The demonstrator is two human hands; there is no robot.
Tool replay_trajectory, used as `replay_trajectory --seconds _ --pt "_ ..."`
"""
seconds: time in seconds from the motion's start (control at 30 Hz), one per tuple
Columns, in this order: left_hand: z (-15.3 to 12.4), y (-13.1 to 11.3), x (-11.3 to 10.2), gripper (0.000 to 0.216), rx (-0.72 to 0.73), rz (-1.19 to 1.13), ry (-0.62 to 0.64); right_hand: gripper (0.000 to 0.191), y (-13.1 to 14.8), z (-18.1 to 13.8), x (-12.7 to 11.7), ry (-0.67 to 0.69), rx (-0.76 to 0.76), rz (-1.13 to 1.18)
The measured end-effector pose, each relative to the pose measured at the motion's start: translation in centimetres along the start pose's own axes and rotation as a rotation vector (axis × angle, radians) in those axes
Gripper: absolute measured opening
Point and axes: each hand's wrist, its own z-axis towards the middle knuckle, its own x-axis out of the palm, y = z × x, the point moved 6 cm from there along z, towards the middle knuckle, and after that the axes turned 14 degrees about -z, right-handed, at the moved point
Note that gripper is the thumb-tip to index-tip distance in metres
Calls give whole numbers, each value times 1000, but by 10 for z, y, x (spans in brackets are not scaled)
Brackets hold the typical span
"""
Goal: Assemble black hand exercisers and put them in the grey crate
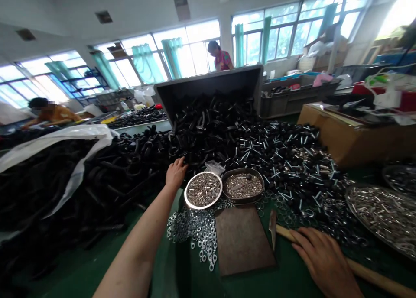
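Black tube pile (214, 129) edge: left hand (175, 173), fingers' grip unclear | right hand (325, 259) released, on handle (373, 275)

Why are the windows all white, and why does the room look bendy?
Head view: daylight burns the windows to white glare; the wide lens curves their frames and the ceiling toward the edges; the black tubes on the left sink into shadow with little detail; the right hand at the bottom edge looks stretched and a bit soft.

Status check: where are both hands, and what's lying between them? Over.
Left hand on the black tube pile, grip unclear. Right hand flat on wooden handle. Tins of metal parts and loose washers lie between.
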Motion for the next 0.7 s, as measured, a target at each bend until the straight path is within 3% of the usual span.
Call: replay_trajectory --seconds 0.1,0.2,0.3,0.4,0.5,0.63,0.7 --pt "13 3 2 32 58 -30 24 28 -13 17 -4 34 58 68" --pt "10 7 -8 32 85 -101 -11 26 -45 56 1 99 177 169" --pt "-9 13 -27 32 -102 -407 -134 30 -87 109 19 203 308 220" --pt "-53 6 -39 43 -377 -1036 -205 29 -118 153 47 335 421 199" --pt "-113 -16 -42 42 -666 -1639 -231 30 -128 180 73 443 451 207" --pt "-191 -42 -37 30 -1106 -1977 -204 20 -127 192 94 567 430 270" --pt "-219 -49 -35 27 -1178 -2038 -242 12 -128 195 97 599 413 322"
